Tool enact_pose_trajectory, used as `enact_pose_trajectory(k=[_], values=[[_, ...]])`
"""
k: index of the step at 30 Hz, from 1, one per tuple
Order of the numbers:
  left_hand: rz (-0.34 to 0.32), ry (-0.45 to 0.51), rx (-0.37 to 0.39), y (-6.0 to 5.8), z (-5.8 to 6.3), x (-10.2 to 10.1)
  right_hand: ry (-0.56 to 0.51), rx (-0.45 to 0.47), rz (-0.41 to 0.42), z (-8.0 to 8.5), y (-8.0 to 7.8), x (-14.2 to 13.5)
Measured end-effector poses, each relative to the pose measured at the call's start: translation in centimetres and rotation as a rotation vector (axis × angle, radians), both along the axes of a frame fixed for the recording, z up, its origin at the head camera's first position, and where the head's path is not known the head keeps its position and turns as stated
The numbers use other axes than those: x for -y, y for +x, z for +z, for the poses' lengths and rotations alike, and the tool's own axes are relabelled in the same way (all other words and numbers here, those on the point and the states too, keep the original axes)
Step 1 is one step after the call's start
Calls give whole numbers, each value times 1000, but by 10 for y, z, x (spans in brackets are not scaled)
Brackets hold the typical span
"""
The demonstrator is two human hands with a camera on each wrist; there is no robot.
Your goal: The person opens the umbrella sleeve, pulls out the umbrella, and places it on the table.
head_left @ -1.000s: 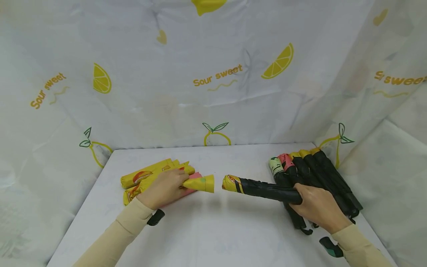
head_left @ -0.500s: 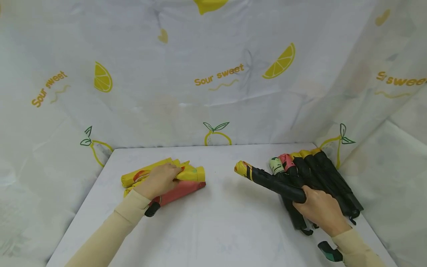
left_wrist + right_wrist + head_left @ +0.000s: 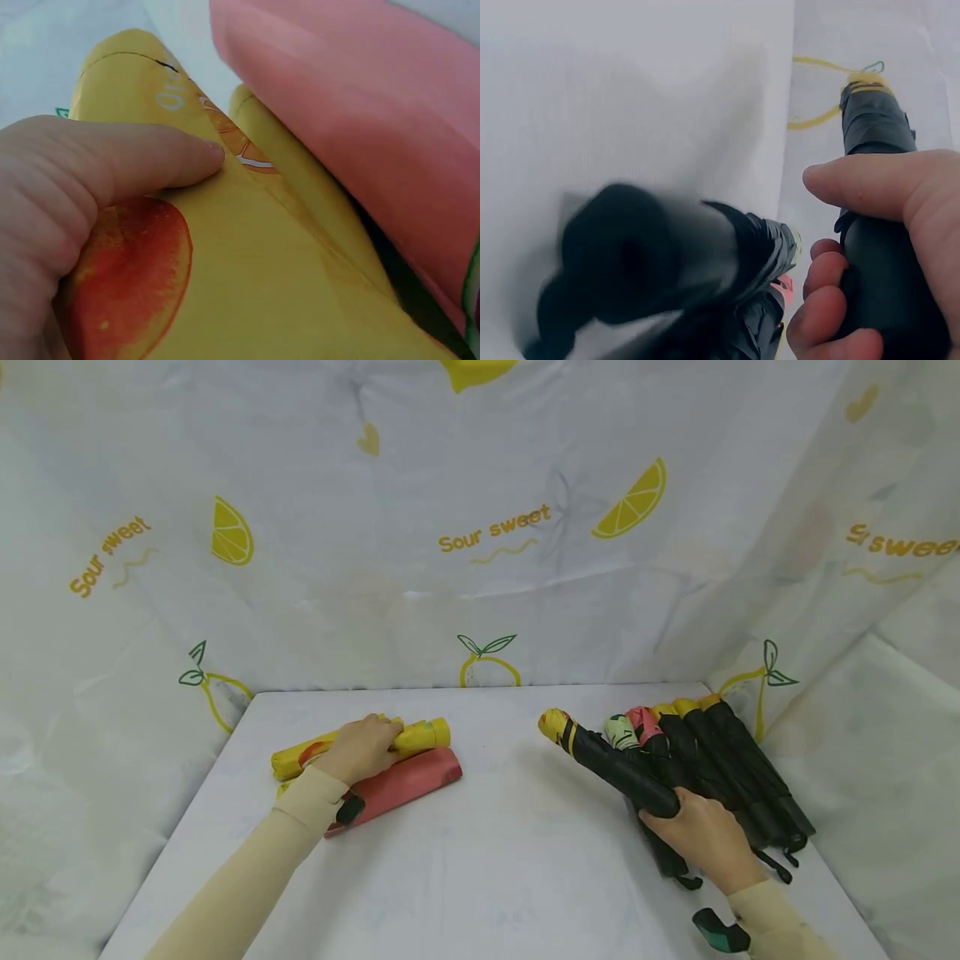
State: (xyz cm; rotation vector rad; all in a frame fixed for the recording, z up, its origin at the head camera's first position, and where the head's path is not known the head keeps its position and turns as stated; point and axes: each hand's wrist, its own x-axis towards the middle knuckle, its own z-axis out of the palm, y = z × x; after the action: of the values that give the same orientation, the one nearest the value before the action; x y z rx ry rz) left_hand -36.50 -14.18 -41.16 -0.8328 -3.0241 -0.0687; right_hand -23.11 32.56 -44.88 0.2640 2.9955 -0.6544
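Note:
My left hand (image 3: 360,750) is over the small pile of rolled fabric sleeves on the left. It holds a yellow fruit-printed sleeve (image 3: 225,247), its thumb lying across the top; the other fingers are hidden. Another yellow sleeve (image 3: 288,764) lies beneath and behind the hand. Along the pile's near side rests a pink sleeve (image 3: 408,783). On the right, my right hand (image 3: 705,837) grips the lower end of a folded black umbrella (image 3: 618,768) with a yellow tip. That umbrella is raised and points up and to the left.
Several folded black umbrellas (image 3: 738,760) lie side by side at the table's right, tips to the back, wrist straps to the front. The nearest has a light green tip (image 3: 621,732). A lemon-printed white cloth (image 3: 487,593) hangs behind the white table (image 3: 480,868).
My left hand has drawn the yellow sleeve back and left onto the pile, uncovering the pink one. The right hand's umbrella has swung, its yellow tip rising and moving right.

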Motion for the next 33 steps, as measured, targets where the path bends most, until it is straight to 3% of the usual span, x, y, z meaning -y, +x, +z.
enact_pose_trajectory(k=[8, 16, 23, 28, 33], values=[[52, -11, 32, 2, -3, 2, -86, 27, -36, -6, -2, 4], [38, -35, -27, 28, -6, -6, -105, 126, -50, -10, -2, 2], [30, -149, 102, 52, -26, -9, -190, 148, -55, -13, -2, 8], [-3, -133, 130, 58, -33, -10, -219, 126, -57, -14, 0, 15], [-32, -104, 146, 61, -42, -13, -156, 75, -59, -16, 5, 25]])
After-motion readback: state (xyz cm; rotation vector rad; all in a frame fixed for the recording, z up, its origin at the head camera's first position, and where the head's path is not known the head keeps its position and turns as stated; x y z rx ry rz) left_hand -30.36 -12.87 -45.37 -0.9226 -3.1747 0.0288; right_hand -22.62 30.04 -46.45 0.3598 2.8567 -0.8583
